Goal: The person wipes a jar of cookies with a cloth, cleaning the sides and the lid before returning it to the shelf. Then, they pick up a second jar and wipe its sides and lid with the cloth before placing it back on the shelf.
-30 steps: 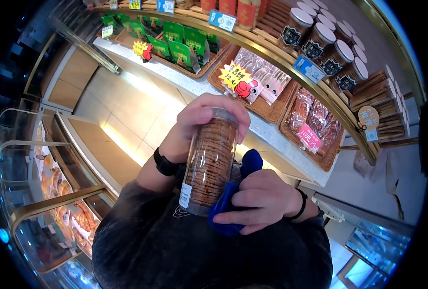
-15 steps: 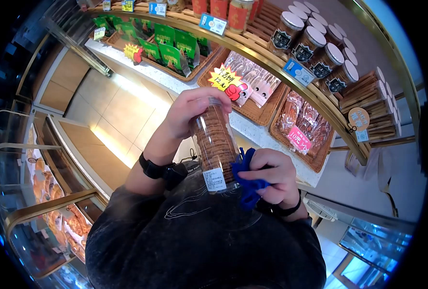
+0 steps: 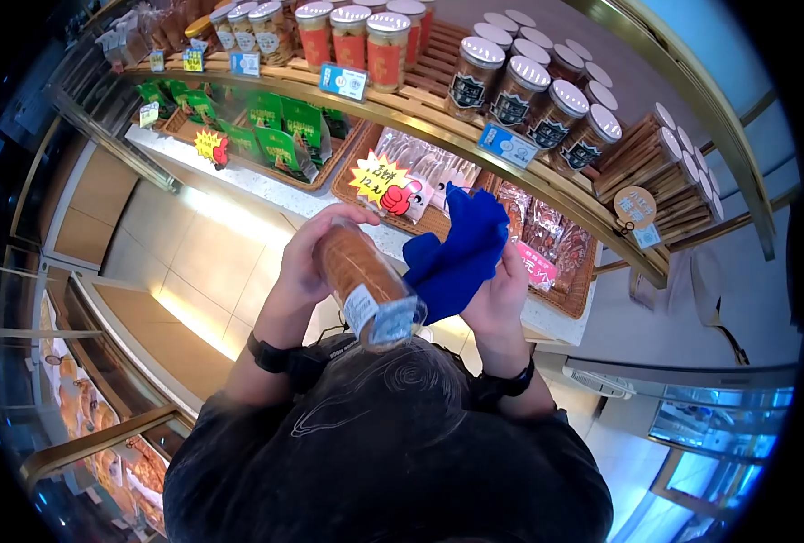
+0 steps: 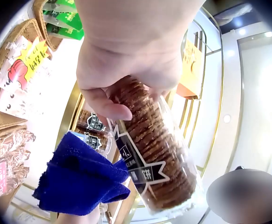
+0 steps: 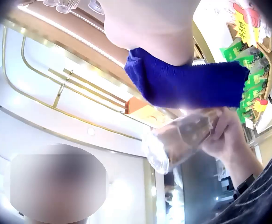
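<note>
My left hand (image 3: 304,260) grips a clear jar (image 3: 358,260) of stacked brown round biscuits by its far end. The jar tilts with its base toward my chest, a white printed label (image 3: 360,309) near that base. In the left wrist view, a black banner label (image 4: 138,161) runs along its side, and thumb and fingers wrap the upper end. My right hand (image 3: 499,299) holds a blue cloth (image 3: 461,253) just right of the jar. The cloth (image 5: 187,85) covers most of the right fingers, spread out beside the jar (image 5: 185,135).
Ahead is a curved shelf with lidded biscuit jars (image 3: 521,90) and red-labelled jars (image 3: 387,52). Below it, wicker baskets on a counter (image 3: 275,201) hold green packets (image 3: 278,149) and wrapped pastries. A glass bakery case (image 3: 85,398) stands at the left.
The jar has tipped, its base swinging toward the view. The right hand with the cloth has come away from the jar's lower side, up and right, and the cloth has spread out.
</note>
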Motion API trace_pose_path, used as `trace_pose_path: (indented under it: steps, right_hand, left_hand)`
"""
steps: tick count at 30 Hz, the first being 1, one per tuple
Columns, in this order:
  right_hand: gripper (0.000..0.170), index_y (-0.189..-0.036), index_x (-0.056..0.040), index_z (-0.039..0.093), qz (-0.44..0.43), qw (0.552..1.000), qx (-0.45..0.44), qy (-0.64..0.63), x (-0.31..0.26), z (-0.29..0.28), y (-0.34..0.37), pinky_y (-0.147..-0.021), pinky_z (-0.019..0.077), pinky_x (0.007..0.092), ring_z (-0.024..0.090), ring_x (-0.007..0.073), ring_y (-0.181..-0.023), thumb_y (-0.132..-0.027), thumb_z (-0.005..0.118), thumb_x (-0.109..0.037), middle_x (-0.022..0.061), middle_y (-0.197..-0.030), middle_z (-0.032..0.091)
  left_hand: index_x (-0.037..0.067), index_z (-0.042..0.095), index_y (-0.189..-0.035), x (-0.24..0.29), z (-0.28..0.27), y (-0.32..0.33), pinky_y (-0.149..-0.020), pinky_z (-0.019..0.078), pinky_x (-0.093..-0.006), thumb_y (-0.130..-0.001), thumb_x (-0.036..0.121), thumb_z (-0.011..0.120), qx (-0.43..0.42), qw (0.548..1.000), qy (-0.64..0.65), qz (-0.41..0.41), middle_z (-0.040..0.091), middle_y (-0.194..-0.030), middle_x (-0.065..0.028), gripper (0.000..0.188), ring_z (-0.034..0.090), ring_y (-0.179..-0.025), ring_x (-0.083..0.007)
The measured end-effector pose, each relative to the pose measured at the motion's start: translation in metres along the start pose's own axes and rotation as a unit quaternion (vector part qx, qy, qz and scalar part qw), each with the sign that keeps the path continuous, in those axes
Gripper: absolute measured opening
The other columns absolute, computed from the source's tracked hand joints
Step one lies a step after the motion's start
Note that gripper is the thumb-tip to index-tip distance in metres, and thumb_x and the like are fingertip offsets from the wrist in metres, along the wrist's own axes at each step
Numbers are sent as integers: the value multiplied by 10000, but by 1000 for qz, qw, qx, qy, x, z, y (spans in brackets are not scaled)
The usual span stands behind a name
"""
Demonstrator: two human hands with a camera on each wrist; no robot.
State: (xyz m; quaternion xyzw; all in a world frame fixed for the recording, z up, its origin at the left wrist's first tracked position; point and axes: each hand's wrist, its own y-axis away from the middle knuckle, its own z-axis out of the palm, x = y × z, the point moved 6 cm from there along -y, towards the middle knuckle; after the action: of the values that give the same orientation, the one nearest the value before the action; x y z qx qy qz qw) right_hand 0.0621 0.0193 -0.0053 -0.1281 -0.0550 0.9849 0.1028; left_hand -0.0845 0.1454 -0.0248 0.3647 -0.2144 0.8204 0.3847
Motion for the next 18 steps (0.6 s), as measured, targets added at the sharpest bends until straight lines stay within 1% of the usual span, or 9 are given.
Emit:
trace_pose_path:
  steps: [1,4,5,9,12,13,14,17,18]
  right_hand:
    - [487,-1343,-30,402,-6,1000,0,25,0,6,1,-1037,368,448,512,296,-1177,-988,264,-332,136,-1302,520]
    - [495,-1342,-7,386,2,996,51,73,-4,-17,2,-1012,387,458,513,314,-1170,-976,291,-327,152,-1265,539]
    - [495,-1342,-7,386,0,996,52,72,-4,-18,2,-1012,387,458,513,314,-1170,-976,291,-327,152,-1265,539]
    - [475,-1299,14,426,28,995,39,83,3,-22,-4,-1007,395,440,536,290,-1145,-963,315,-304,161,-1245,549]
    - [424,-1235,19,483,27,990,66,124,6,-41,-8,-982,420,398,562,249,-1106,-952,347,-265,147,-1198,579]
    - [394,-1197,19,517,20,981,81,174,6,-47,-8,-967,433,373,575,224,-1085,-945,366,-243,136,-1172,595]
    - [394,-1197,19,517,17,982,79,172,7,-51,-8,-967,433,373,575,224,-1085,-945,366,-243,136,-1172,595]
    - [345,-1126,3,576,-6,964,100,246,7,-57,-9,-913,449,320,581,165,-1011,-942,397,-228,90,-1095,614]
    - [345,-1126,3,576,-11,965,100,242,7,-60,-12,-913,449,320,581,165,-1011,-942,397,-228,90,-1095,614]
  left_hand:
    - [-5,557,-1071,2,4,1,-766,514,-378,-880,443,485,-68,997,-19,-10,510,-1208,-244,492,603,-932,-270]
    - [-14,611,-1062,1,26,7,-783,506,-366,-850,458,545,-191,971,-139,-48,388,-1353,-305,522,570,-1074,-283]
    - [-23,624,-1114,0,34,10,-864,478,-331,-877,330,579,-218,966,-120,-76,312,-1458,-210,428,602,-1017,-225]
    - [0,617,-1148,2,51,10,-906,456,-337,-883,277,577,-221,952,-208,-43,318,-1462,-190,386,545,-1114,-222]
    - [9,608,-1175,-3,49,10,-935,430,-332,-889,184,560,-235,943,-216,-98,402,-1395,-153,339,481,-1174,-225]
    - [8,600,-1184,2,52,9,-900,440,-302,-898,187,559,-223,934,-272,-62,531,-1245,-119,340,545,-1059,-184]
    - [8,600,-1184,2,53,10,-900,440,-302,-898,187,559,-225,933,-275,-62,531,-1245,-119,340,545,-1059,-184]
    - [-12,578,-1212,-3,40,9,-778,458,-251,-896,272,574,-118,930,-331,-105,633,-881,-42,425,574,-835,-105]
    - [-12,578,-1212,-4,40,11,-778,458,-251,-896,272,574,-122,928,-335,-107,633,-881,-42,425,574,-835,-105]
